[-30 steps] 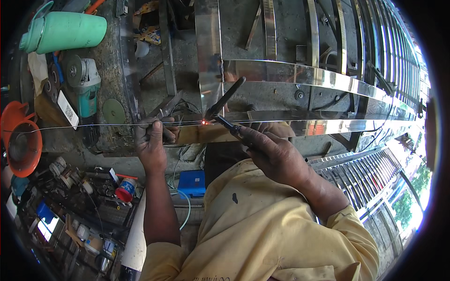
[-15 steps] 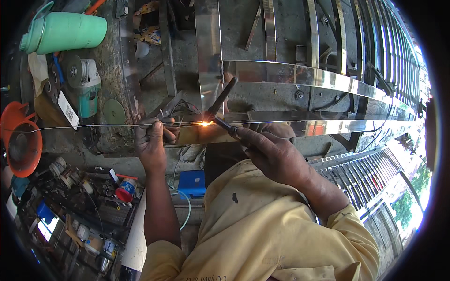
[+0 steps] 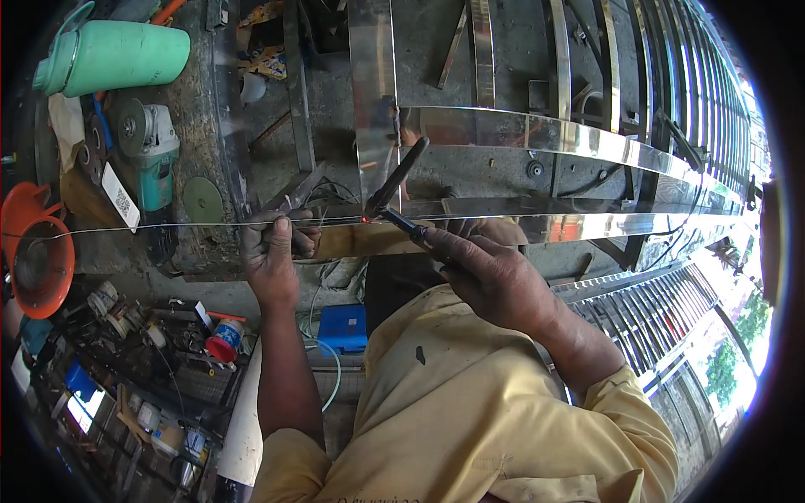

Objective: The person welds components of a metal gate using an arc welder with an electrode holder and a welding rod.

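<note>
My left hand (image 3: 275, 241) pinches a long thin filler rod (image 3: 189, 224), which runs from the far left across to the joint of a shiny metal frame (image 3: 376, 75). In my right hand (image 3: 486, 272) is a black TIG welding torch (image 3: 394, 186), its head tilted over that same joint. Just below the torch head a small red-hot spot (image 3: 366, 220) glows on the lower metal bar (image 3: 579, 226). The rod's tip lies close to this spot; whether it touches I cannot tell.
On the bench at left lie a green angle grinder (image 3: 155, 155), a grinding disc (image 3: 203, 199) and a mint-green bottle (image 3: 117, 57). An orange fan-like thing (image 3: 38, 264) stands at the far left. Below are a blue case (image 3: 342, 329) and cluttered tools. Upright metal bars (image 3: 608, 67) extend right.
The bright welding arc has gone out, leaving a dull red glow at the joint. Both hands, the rod and the torch hold nearly the same place.
</note>
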